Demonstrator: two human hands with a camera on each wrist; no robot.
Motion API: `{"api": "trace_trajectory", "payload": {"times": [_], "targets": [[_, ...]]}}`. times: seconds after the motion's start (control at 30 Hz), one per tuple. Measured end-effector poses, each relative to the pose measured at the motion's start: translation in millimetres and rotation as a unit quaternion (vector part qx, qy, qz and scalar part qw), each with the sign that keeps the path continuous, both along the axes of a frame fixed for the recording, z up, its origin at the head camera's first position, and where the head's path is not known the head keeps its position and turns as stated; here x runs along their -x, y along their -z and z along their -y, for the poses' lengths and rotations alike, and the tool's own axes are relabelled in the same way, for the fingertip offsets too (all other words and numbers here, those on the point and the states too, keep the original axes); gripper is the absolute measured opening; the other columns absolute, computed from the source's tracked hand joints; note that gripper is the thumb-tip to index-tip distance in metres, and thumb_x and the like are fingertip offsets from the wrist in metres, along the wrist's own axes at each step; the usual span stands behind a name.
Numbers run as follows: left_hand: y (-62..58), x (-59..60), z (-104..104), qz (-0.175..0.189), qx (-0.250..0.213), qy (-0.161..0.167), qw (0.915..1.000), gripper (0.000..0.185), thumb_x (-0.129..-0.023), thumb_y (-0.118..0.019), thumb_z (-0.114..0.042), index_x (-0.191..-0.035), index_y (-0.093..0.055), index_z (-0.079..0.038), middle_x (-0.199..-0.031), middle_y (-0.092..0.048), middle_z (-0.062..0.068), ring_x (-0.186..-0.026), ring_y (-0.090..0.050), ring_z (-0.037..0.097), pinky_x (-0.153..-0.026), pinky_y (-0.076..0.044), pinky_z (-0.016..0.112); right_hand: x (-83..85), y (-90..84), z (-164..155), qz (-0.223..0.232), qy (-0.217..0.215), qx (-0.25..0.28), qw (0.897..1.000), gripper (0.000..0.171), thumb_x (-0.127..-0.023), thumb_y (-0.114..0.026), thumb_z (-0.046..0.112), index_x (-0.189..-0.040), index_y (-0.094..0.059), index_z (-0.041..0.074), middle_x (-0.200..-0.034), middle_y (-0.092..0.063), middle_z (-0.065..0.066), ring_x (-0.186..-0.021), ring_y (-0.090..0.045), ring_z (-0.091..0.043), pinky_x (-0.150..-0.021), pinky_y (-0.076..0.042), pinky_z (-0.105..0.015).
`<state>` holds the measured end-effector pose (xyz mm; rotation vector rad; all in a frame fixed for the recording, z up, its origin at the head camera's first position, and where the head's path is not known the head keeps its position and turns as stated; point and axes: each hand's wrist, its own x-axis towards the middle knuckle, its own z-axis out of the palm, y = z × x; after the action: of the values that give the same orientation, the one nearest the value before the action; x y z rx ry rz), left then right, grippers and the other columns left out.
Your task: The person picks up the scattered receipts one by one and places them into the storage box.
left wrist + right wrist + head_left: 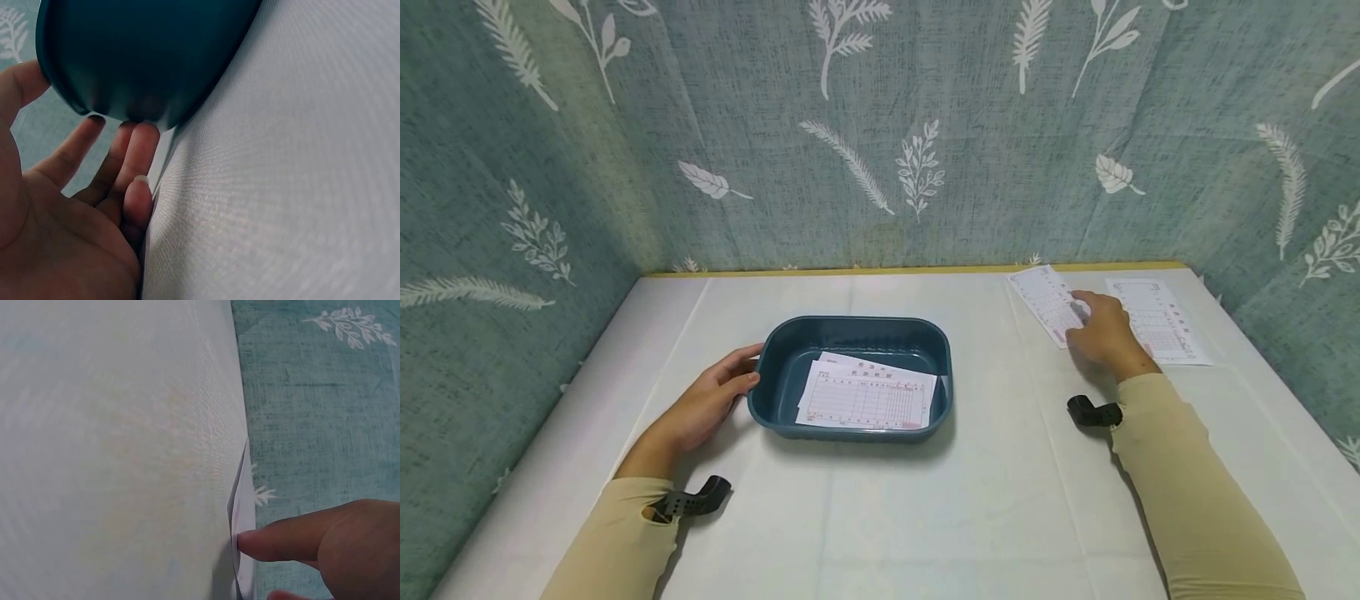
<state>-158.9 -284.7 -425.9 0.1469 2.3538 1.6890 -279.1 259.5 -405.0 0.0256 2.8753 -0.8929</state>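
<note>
A dark teal tray (775, 350) stands mid-table with a few printed paper forms (865, 398) lying in it. My left hand (722, 392) rests against the tray's left end. Its fingers (134, 147) lie fairly straight along the tray's wall (144, 56), and the thumb is up beside the rim. At the back right my right hand (1101, 329) lies on a loose form (1045, 300). One fingertip (250, 540) touches that sheet (242, 494), and the sheet's edge stands slightly off the table.
A second loose form (1161, 321) lies just right of my right hand. Teal leaf-patterned cloth walls (880, 142) close in the white table (925, 517) at the back and on both sides. A small black strap mount sits at each wrist.
</note>
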Motion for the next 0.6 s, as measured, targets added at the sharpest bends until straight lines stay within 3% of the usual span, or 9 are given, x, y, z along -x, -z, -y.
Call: {"api": "trace_trajectory", "payload": {"times": [0.27, 0.43, 0.53, 0.6], "targets": [[1.8, -1.0, -0.7, -0.004, -0.004, 0.000, 1.0000, 0.059, -0.104, -0.053, -0.028, -0.154, -0.032, -0.005, -0.150, -0.040, 0.024, -0.123, -0.046, 0.006, -0.097, -0.036, 0.005, -0.2, 0.6, 2.0, -0.023, -0.015, 0.009, 1.000, 0.084, -0.086, -0.062, -0.001, -0.157, -0.018, -0.004, -0.152, -0.028, -0.040, -0.142, -0.025, -0.057, -0.114, -0.025, -0.065], [1.7, -0.9, -0.9, -0.001, -0.003, 0.000, 1.0000, 0.059, -0.104, -0.053, -0.028, -0.154, -0.032, -0.006, -0.150, -0.040, 0.023, -0.123, -0.046, 0.006, -0.097, -0.036, 0.005, -2.1, 0.7, 4.5, -0.009, -0.022, 0.010, 1.000, 0.086, -0.088, -0.059, 0.002, -0.159, -0.010, -0.001, -0.139, -0.044, -0.037, -0.121, -0.048, -0.048, -0.103, -0.040, -0.059], [1.5, -0.6, -0.7, -0.001, -0.005, -0.003, 1.0000, 0.059, -0.104, -0.053, -0.028, -0.154, -0.032, -0.007, -0.149, -0.041, 0.023, -0.123, -0.046, 0.007, -0.097, -0.036, 0.006, -3.5, -0.3, 7.0, -0.006, -0.025, 0.009, 1.000, 0.083, -0.091, -0.059, 0.006, -0.159, -0.012, 0.000, -0.135, -0.047, -0.034, -0.112, -0.049, -0.042, -0.098, -0.041, -0.057], [1.8, -0.6, -0.5, 0.001, -0.004, -0.004, 1.0000, 0.059, -0.104, -0.053, -0.028, -0.155, -0.032, -0.007, -0.149, -0.040, 0.023, -0.122, -0.047, 0.006, -0.096, -0.036, 0.006, -4.8, -1.2, 8.0, -0.003, -0.032, 0.008, 0.999, 0.081, -0.092, -0.060, 0.011, -0.158, -0.014, -0.002, -0.135, -0.046, -0.035, -0.116, -0.049, -0.045, -0.101, -0.040, -0.059]]}}
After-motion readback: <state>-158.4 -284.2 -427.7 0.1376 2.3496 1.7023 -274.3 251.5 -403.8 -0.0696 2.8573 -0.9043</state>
